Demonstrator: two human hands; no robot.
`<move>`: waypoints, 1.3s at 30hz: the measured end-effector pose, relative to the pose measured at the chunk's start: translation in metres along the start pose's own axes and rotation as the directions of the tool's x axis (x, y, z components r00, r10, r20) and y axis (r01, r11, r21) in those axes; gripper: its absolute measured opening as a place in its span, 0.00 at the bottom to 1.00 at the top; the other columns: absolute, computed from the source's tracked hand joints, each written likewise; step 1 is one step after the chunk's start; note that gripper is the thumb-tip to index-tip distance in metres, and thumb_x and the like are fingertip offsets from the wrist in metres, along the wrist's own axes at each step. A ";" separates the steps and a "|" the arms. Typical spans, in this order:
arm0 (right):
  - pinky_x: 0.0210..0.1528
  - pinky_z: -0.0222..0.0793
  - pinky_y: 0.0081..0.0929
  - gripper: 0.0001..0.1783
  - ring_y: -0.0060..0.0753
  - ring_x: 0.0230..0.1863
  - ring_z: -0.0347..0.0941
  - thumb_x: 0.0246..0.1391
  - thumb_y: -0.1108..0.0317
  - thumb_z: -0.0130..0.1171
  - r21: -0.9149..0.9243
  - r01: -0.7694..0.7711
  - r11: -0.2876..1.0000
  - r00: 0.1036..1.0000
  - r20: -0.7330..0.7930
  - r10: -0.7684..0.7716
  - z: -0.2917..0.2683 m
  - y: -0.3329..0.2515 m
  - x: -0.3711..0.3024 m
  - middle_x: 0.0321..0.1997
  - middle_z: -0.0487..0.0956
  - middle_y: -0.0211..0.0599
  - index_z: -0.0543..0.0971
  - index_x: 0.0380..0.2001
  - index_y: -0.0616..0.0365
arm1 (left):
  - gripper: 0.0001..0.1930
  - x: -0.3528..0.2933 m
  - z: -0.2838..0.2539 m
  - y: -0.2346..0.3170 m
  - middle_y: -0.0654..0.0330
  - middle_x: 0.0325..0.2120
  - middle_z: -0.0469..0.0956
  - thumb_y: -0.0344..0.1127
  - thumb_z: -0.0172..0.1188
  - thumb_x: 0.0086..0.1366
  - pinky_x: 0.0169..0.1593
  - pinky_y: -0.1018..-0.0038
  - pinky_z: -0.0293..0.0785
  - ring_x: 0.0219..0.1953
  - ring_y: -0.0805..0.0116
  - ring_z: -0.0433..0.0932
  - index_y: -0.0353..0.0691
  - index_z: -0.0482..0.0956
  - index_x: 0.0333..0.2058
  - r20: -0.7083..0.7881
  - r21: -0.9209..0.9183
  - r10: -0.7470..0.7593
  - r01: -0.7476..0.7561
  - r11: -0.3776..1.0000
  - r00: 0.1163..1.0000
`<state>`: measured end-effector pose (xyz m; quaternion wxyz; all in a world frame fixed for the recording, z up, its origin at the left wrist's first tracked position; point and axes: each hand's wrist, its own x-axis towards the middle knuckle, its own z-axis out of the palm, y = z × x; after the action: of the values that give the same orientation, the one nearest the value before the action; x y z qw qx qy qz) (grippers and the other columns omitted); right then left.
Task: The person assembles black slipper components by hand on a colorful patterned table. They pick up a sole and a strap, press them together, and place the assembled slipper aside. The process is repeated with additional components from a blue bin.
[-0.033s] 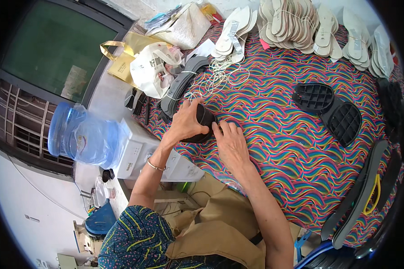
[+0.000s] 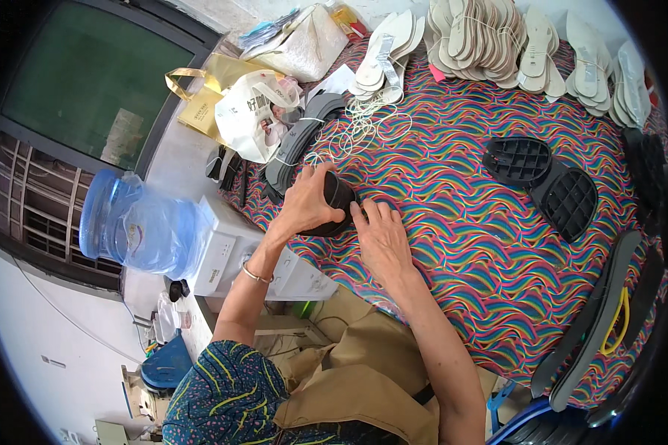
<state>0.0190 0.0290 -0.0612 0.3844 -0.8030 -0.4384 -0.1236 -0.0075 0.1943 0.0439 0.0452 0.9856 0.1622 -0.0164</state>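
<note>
My left hand (image 2: 306, 200) is closed around a dark, rounded bundle (image 2: 339, 193) on the patterned tablecloth, its thumb pressing along the near side. Its exact kind I cannot make out, as my fingers cover part of it. At the bundle's right edge, my right hand (image 2: 384, 239) rests palm down with the thumb touching it and the other fingers stretched forward, slightly apart. Just beyond my left hand lies a curved stack of dark grey strips (image 2: 295, 144), tied with pale bands. Loose cream-coloured elastic bands (image 2: 371, 127) are heaped beside that stack.
Pale insole bundles (image 2: 482, 41) line the far edge. Two black gridded sole pieces (image 2: 568, 204) lie right of centre, with long dark strips (image 2: 597, 326) at the right edge. A white bag (image 2: 249, 119) stands far left, near a water dispenser (image 2: 230, 248) with a blue bottle (image 2: 141, 222).
</note>
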 end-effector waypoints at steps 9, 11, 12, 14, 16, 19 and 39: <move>0.49 0.66 0.33 0.24 0.38 0.48 0.68 0.53 0.73 0.53 0.028 -0.001 1.000 1.000 -0.008 0.001 0.000 0.002 -0.001 0.43 0.72 0.39 0.74 0.54 0.65 | 0.43 -0.006 -0.005 0.000 0.46 0.46 0.70 0.41 0.72 0.36 0.53 0.57 0.72 0.50 0.43 0.72 0.40 0.66 0.56 -0.026 -0.046 0.110 -0.111 0.993 0.994; 0.49 0.66 0.33 0.24 0.38 0.48 0.68 0.53 0.73 0.53 0.034 -0.007 0.999 1.000 0.002 0.007 0.001 0.001 -0.001 0.43 0.72 0.39 0.74 0.55 0.66 | 0.45 -0.005 -0.005 0.004 0.47 0.46 0.70 0.41 0.72 0.36 0.53 0.59 0.71 0.50 0.45 0.72 0.40 0.66 0.56 0.000 -0.011 0.110 -0.110 0.994 0.994; 0.49 0.66 0.33 0.24 0.38 0.48 0.68 0.53 0.73 0.53 0.041 -0.011 0.999 1.000 0.008 0.010 0.000 0.002 -0.001 0.44 0.72 0.39 0.74 0.54 0.66 | 0.46 -0.004 -0.004 0.004 0.47 0.47 0.70 0.42 0.73 0.35 0.54 0.61 0.70 0.51 0.47 0.72 0.39 0.65 0.57 0.018 -0.007 0.099 -0.099 0.995 0.995; 0.50 0.66 0.34 0.23 0.39 0.49 0.68 0.53 0.73 0.53 0.056 -0.016 0.998 1.000 0.019 0.015 -0.003 0.003 0.000 0.46 0.72 0.40 0.74 0.54 0.66 | 0.48 0.000 -0.006 0.003 0.48 0.48 0.70 0.42 0.73 0.35 0.55 0.63 0.70 0.51 0.48 0.72 0.39 0.65 0.59 0.061 -0.038 0.080 -0.078 0.996 0.995; 0.50 0.66 0.35 0.24 0.39 0.49 0.68 0.52 0.74 0.52 0.119 -0.024 0.993 1.000 0.006 0.023 -0.002 0.005 0.000 0.47 0.73 0.40 0.74 0.54 0.67 | 0.48 0.003 -0.008 -0.003 0.48 0.48 0.70 0.42 0.74 0.35 0.55 0.63 0.69 0.52 0.49 0.72 0.39 0.65 0.59 0.118 -0.110 0.069 -0.056 0.992 0.991; 0.51 0.65 0.36 0.25 0.41 0.50 0.68 0.50 0.75 0.53 0.191 -0.039 0.981 0.999 0.016 0.037 -0.001 0.007 0.001 0.50 0.74 0.40 0.74 0.54 0.67 | 0.48 0.006 -0.007 -0.006 0.47 0.48 0.70 0.44 0.74 0.34 0.55 0.63 0.69 0.52 0.49 0.72 0.40 0.65 0.59 0.121 -0.146 0.077 -0.059 0.988 0.990; 0.50 0.69 0.40 0.09 0.47 0.42 0.74 0.46 0.77 0.54 0.256 0.000 0.967 0.999 -0.053 0.014 0.011 0.004 0.002 0.36 0.80 0.44 0.80 0.33 0.62 | 0.64 0.001 0.017 -0.022 0.35 0.62 0.61 0.57 0.79 0.35 0.64 0.53 0.63 0.64 0.35 0.61 0.46 0.52 0.69 -0.053 -0.052 0.254 -0.257 0.965 0.966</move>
<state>0.0220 0.0370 -0.0701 0.4970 -0.7444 -0.4374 -0.0863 -0.0143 0.2135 0.0251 0.0718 0.9967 0.0352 0.0171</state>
